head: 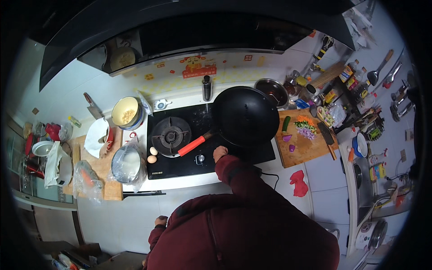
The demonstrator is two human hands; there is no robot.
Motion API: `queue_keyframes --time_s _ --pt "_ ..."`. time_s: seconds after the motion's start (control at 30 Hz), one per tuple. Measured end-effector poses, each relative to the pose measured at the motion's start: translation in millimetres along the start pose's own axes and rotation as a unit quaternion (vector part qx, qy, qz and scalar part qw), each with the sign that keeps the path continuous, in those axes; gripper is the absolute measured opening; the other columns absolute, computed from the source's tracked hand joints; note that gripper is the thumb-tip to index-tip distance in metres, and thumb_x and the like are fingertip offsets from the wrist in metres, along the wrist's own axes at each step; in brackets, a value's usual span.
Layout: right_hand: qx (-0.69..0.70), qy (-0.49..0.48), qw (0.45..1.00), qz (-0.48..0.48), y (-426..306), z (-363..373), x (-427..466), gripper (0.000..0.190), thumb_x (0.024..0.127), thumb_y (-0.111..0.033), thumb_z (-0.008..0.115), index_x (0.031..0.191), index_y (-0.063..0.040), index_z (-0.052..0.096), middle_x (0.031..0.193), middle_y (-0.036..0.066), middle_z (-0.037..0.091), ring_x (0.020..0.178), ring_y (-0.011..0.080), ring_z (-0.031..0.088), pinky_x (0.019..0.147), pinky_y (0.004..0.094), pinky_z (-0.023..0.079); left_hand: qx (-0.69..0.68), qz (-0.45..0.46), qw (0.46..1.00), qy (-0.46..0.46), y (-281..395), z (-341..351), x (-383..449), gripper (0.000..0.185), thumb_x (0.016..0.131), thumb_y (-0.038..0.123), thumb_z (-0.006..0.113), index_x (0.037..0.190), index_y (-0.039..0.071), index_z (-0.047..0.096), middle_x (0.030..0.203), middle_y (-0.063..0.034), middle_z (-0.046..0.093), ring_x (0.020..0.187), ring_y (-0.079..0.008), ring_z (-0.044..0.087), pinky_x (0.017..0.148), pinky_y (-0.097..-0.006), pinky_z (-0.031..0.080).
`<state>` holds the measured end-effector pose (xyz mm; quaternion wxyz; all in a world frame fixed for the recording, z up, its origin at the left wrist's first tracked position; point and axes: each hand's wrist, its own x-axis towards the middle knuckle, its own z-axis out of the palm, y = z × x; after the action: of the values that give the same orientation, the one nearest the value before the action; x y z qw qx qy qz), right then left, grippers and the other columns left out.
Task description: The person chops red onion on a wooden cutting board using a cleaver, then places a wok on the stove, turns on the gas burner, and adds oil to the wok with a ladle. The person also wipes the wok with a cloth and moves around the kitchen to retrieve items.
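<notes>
My right hand (220, 153) is over the front of the black glass gas hob (182, 168), just below a black wok (245, 116) whose red-sleeved handle points to the front left. Its fingers are curled, and whether they touch a knob beneath is hidden. Down beside my body hangs my left hand (161, 220), away from the counter, its fingers not clear. Two eggs (152, 159) lie at the hob's left edge, near the bare left burner (171, 136). On the right, a wooden cutting board (290, 157) holds diced orange, green and purple vegetables (306, 128) and a cleaver (325, 133).
Left of the hob stand a yellow bowl (125, 112), a plastic-covered pot (126, 165) and another wooden board (113, 189). A dark bottle (207, 88) and a steel pot (271, 91) are behind. The range hood (202, 37) overhangs the hob.
</notes>
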<state>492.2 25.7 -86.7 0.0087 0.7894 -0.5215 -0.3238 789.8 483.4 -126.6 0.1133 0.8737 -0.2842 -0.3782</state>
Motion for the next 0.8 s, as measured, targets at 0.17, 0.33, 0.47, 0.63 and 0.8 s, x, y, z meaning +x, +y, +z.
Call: queue_keyframes --time_s 0.17,0.33,0.47,0.63,0.8 --pt "-0.014 0.012 1.000 0.003 1.0 -4.7 -7.0 0.021 0.089 -0.028 0.062 0.095 -0.017 0.080 0.086 -0.003 0.075 0.074 0.0234 0.072 0.046 0.0464 0.052 -0.040 -0.005 0.999 -0.010 -2.4 0.9 10.2 0.022 0.082 0.023 0.066 0.098 0.015 0.079 0.098 -0.0094 0.077 0.095 -0.0266 0.073 0.088 -0.0395 0.056" --pt "-0.042 0.032 0.998 0.013 -2.3 -4.7 -8.1 0.020 0.088 -0.024 0.062 0.091 -0.016 0.080 0.081 -0.003 0.074 0.068 0.0239 0.071 0.045 0.0459 0.051 -0.023 0.011 0.999 -0.025 -1.6 8.3 27.6 0.022 0.083 0.022 0.065 0.098 0.014 0.079 0.099 -0.0097 0.077 0.096 -0.0260 0.072 0.088 -0.0384 0.056" --pt "-0.010 0.001 1.000 -0.004 3.8 -9.6 -10.1 0.020 0.088 -0.023 0.062 0.091 -0.016 0.079 0.081 -0.003 0.074 0.069 0.0238 0.071 0.044 0.0449 0.051 0.000 -0.004 1.000 0.008 -0.6 4.5 21.8 0.020 0.085 0.024 0.066 0.097 0.015 0.079 0.095 -0.0108 0.077 0.090 -0.0254 0.073 0.083 -0.0373 0.056" --pt "-0.053 0.030 0.998 -0.001 9.4 -11.7 -19.1 0.021 0.090 -0.023 0.059 0.092 -0.016 0.080 0.083 -0.003 0.075 0.072 0.0222 0.073 0.044 0.0447 0.052 0.012 0.034 0.999 0.020 -22.5 21.7 30.4 0.018 0.084 0.029 0.067 0.094 0.020 0.079 0.093 -0.0091 0.076 0.089 -0.0286 0.073 0.080 -0.0420 0.057" --pt "-0.111 0.055 0.991 -0.044 23.2 -11.6 -28.5 0.025 0.094 -0.024 0.056 0.100 -0.016 0.079 0.091 -0.003 0.075 0.079 0.0215 0.074 0.047 0.0432 0.054 0.041 0.028 0.997 0.051 -62.1 64.7 43.3 0.018 0.084 0.036 0.066 0.090 0.024 0.079 0.095 -0.0104 0.075 0.092 -0.0334 0.069 0.084 -0.0454 0.055"
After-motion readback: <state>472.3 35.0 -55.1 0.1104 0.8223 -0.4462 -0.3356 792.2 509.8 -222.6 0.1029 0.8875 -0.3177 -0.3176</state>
